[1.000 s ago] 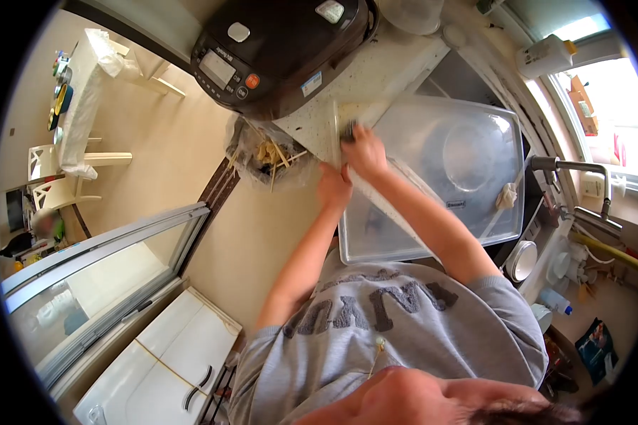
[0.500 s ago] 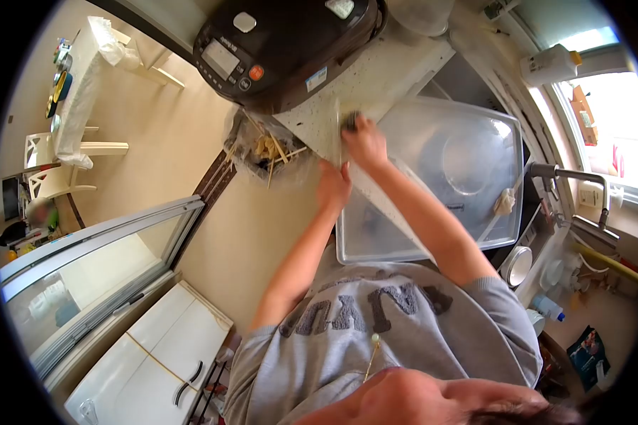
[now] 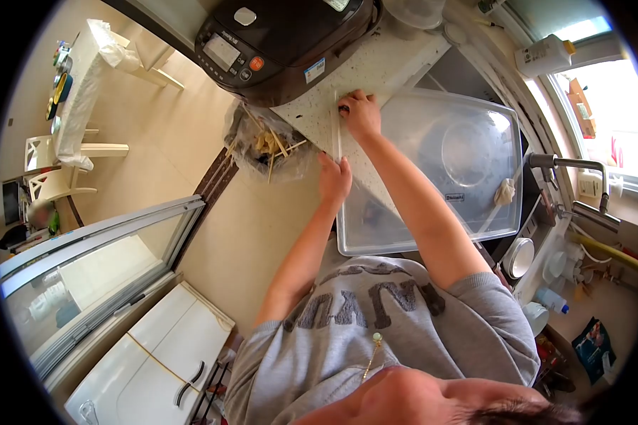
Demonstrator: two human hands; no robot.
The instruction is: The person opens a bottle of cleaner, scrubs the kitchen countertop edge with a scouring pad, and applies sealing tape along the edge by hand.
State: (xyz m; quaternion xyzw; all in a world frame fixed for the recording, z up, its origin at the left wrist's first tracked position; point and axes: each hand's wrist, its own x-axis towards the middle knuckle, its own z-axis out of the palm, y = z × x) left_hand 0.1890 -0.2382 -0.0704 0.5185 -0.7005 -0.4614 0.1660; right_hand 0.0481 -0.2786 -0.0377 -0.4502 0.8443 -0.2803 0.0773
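My right hand [image 3: 362, 115] is closed around a small dark object [image 3: 344, 109], mostly hidden by the fingers; it could be a scouring pad, but I cannot tell. It presses near the upper end of a thin clear plastic edge [image 3: 337, 134], which stands out against the speckled white counter [image 3: 312, 113]. Lower down, my left hand [image 3: 334, 178] grips the bottom end of that edge, thumb on one side. A large translucent plastic lid or bin [image 3: 411, 205] lies just to the right, under my right forearm.
A dark rice cooker [image 3: 283, 46] stands on the counter ahead. Below its corner hangs a clear bag [image 3: 266, 145] with wooden sticks and scraps. To the right are a faucet [image 3: 581, 171], a white bottle [image 3: 542, 57] and a window. A white cabinet [image 3: 149, 347] is at lower left.
My right hand has moved slightly up and left along the clear edge, and it looks sharper now. The left hand stays at the lower end, having shifted barely.
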